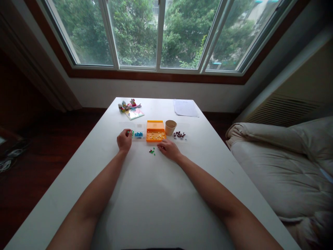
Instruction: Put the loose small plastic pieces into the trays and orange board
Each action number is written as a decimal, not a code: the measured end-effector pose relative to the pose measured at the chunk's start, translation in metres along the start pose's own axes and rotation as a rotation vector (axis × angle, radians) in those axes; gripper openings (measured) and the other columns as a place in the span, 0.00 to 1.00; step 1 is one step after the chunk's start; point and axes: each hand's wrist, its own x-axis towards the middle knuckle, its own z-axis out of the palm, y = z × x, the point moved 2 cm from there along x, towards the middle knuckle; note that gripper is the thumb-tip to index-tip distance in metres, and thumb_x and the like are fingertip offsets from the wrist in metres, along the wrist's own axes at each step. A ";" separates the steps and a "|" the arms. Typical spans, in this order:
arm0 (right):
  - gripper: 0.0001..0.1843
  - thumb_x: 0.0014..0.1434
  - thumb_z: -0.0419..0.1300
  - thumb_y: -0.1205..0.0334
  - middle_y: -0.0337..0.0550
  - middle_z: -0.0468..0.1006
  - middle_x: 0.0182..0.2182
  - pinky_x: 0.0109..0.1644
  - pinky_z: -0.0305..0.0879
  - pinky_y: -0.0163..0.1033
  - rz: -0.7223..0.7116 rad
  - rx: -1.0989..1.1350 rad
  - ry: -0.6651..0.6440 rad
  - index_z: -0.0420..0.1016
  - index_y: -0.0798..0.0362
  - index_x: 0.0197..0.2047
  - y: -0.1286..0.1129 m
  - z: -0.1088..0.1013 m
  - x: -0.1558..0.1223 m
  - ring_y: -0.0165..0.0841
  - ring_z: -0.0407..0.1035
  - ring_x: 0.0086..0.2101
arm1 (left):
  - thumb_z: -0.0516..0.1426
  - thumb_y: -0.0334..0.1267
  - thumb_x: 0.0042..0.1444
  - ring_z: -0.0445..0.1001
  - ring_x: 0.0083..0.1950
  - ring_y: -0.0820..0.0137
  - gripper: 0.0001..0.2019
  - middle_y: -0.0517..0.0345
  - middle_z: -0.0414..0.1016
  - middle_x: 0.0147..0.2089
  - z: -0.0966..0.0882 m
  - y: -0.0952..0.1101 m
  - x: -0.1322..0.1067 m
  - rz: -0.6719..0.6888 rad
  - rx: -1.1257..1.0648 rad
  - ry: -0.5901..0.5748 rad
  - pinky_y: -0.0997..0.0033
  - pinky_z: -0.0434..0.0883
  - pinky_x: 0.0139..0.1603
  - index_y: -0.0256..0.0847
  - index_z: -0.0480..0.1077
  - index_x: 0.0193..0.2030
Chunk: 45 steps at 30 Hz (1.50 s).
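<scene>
My left hand rests on the white table, fingers curled, pinching a small green piece at its fingertips beside a clear tray of blue pieces. My right hand lies on the table with fingers loosely bent, its tips close to a small cluster of green and dark pieces. An orange tray with small light pieces stands between and just beyond the two hands.
A paper cup stands right of the orange tray, with dark red pieces beside it. Small built figures and a booklet lie far left, a paper sheet far right. A sofa borders the table's right side.
</scene>
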 end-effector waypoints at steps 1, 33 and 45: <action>0.07 0.66 0.58 0.63 0.42 0.76 0.36 0.42 0.62 0.34 -0.002 -0.001 0.001 0.79 0.50 0.41 0.000 0.000 0.000 0.31 0.69 0.37 | 0.53 0.46 0.63 0.73 0.32 0.68 0.13 0.58 0.77 0.32 -0.001 -0.004 0.002 -0.036 0.008 0.017 0.72 0.64 0.36 0.43 0.76 0.44; 0.09 0.63 0.60 0.69 0.43 0.75 0.38 0.45 0.61 0.36 -0.139 -0.044 -0.087 0.78 0.47 0.44 -0.011 0.003 0.000 0.34 0.67 0.41 | 0.53 0.41 0.62 0.70 0.30 0.70 0.11 0.60 0.73 0.29 0.020 0.030 -0.029 0.375 -0.021 -0.378 0.73 0.64 0.35 0.43 0.76 0.43; 0.02 0.62 0.63 0.61 0.41 0.73 0.36 0.43 0.60 0.36 -0.035 -0.066 -0.036 0.76 0.50 0.38 -0.005 0.000 0.000 0.33 0.66 0.39 | 0.54 0.38 0.62 0.73 0.34 0.69 0.10 0.57 0.77 0.33 0.025 0.040 -0.042 0.556 0.049 -0.521 0.72 0.65 0.38 0.45 0.77 0.43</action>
